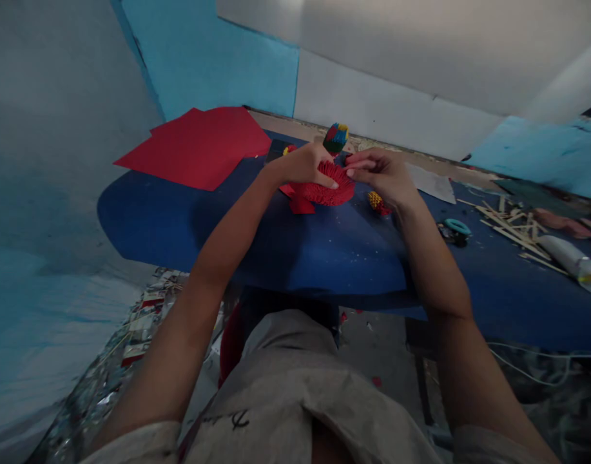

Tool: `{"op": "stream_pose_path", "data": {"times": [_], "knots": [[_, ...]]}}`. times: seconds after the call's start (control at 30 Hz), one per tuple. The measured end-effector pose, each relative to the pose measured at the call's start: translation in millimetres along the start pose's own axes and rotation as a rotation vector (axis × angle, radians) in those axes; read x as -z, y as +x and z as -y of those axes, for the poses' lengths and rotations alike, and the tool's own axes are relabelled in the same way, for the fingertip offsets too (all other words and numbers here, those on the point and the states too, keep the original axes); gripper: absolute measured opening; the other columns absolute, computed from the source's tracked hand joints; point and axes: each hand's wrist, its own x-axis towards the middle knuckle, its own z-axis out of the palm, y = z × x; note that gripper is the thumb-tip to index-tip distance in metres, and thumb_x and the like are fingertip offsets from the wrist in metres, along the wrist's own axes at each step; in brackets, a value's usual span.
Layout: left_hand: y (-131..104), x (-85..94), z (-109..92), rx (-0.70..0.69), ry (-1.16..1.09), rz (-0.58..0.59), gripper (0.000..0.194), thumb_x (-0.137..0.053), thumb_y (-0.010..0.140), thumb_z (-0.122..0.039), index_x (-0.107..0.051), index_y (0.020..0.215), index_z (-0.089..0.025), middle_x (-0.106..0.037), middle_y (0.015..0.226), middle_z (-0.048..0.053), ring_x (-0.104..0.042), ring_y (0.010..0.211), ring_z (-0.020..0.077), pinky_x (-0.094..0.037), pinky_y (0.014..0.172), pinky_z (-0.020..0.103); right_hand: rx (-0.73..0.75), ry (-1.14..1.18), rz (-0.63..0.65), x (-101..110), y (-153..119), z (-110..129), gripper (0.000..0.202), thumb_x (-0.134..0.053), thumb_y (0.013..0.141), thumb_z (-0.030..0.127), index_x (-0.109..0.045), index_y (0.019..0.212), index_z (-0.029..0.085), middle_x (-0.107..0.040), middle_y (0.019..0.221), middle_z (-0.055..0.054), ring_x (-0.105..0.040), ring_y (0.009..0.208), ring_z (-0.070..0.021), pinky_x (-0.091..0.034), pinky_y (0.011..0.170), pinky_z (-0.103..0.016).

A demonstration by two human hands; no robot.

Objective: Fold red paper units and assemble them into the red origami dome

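Me: My pale shirt [285, 399] is nearest, with the blue counter [155, 219] beyond it.

Friend: Go on from the left, then.

Me: Overlapping red sheets [198, 151] lie at the counter's far left corner. Next comes my left hand [305, 166], fingers and thumb curled round the red pleated piece [334, 192], which sits between my two hands near the back of the counter. Just behind it stands a multicoloured piece [336, 137].

Friend: And your other hand?

Me: My right hand [385, 175] has its thumb and fingertips brought close together at the pleated edge. I can't tell whether they pinch anything.

Friend: Which step would you call this?

Me: I'd judge it close fingertip work on that edge: left steadying, right adjusting. The next move calls for a firm left grip that doesn't crush the pleats, and a light, exact touch from the right.

Friend: Anything further right?

Me: A small yellow-and-red piece [378, 203] just beside my right wrist, then a teal ring [457, 226], and a loose heap of thin sticks [512, 232].

Friend: Containers?

Me: Only what looks like a white bottle [566, 254], lying by the sticks. Its contents don't show.
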Motion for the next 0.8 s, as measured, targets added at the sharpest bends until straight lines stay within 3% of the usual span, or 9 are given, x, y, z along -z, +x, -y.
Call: {"op": "stream_pose_path", "data": {"times": [0.17,0.33,0.47,0.6,0.67,0.8], "knots": [[1,0.7,-1,0.009,0.013,-0.029,0.037,-0.069,0.075,-0.036,-0.043,0.056,-0.019,-0.035,0.056,-0.005,-0.032,0.062,0.0092,-0.027,0.061,0.029,0.099,-0.080,-0.041,-3,-5,8,0.020,-0.078,0.069,0.020,-0.069,0.085,0.026,-0.072,0.088,-0.001,-0.069,0.086,-0.0173,-0.056,0.084,-0.035],[2,2.1,-2,0.045,0.006,-0.020,0.040,-0.071,0.074,-0.040,-0.042,0.054,-0.020,-0.034,0.052,-0.004,-0.033,0.065,0.0123,-0.028,0.062,0.030,0.048,-0.083,-0.093,-6,-3,-1,0.017,-0.080,0.068,0.030,-0.067,0.079,0.026,-0.068,0.074,0.001,-0.066,0.075,-0.0167,-0.056,0.073,-0.034],[1,2.1,-3,0.072,-0.007,-0.033,0.038,-0.070,0.076,-0.038,-0.044,0.055,-0.020,-0.034,0.054,-0.004,-0.030,0.069,0.0123,-0.027,0.065,0.030,-0.005,0.067,-0.144,-11,-2,-9,0.019,-0.080,0.067,0.034,-0.066,0.074,0.024,-0.067,0.074,0.001,-0.065,0.074,-0.0152,-0.055,0.074,-0.032],[-1,1.6,-3,0.068,-0.048,-0.038,0.038,-0.070,0.078,-0.036,-0.043,0.057,-0.020,-0.030,0.053,-0.005,-0.026,0.072,0.0118,-0.026,0.065,0.029,-0.081,0.248,-0.191,-16,-3,-12,0.027,-0.085,0.057,0.038,-0.067,0.070,0.024,-0.069,0.073,0.002,-0.065,0.070,-0.0147,-0.055,0.075,-0.033],[-1,1.5,-4,0.065,-0.048,-0.058,0.040,-0.071,0.076,-0.035,-0.041,0.055,-0.019,-0.028,0.056,-0.005,-0.026,0.067,0.0096,-0.024,0.061,0.027,-0.077,0.234,-0.181,-16,-4,-12,0.028,-0.085,0.057,0.040,-0.069,0.075,0.026,-0.069,0.072,0.002,-0.064,0.069,-0.0153,-0.056,0.075,-0.035],[-3,1.5,-8,0.055,-0.034,-0.064,0.039,-0.070,0.075,-0.036,-0.042,0.056,-0.017,-0.030,0.058,-0.006,-0.027,0.060,0.0071,-0.020,0.056,0.027,0.099,-0.010,-0.144,-11,-9,-8,0.034,-0.081,0.067,0.042,-0.069,0.096,0.030,-0.070,0.081,0.001,-0.067,0.079,-0.0190,-0.055,0.082,-0.039]]}}
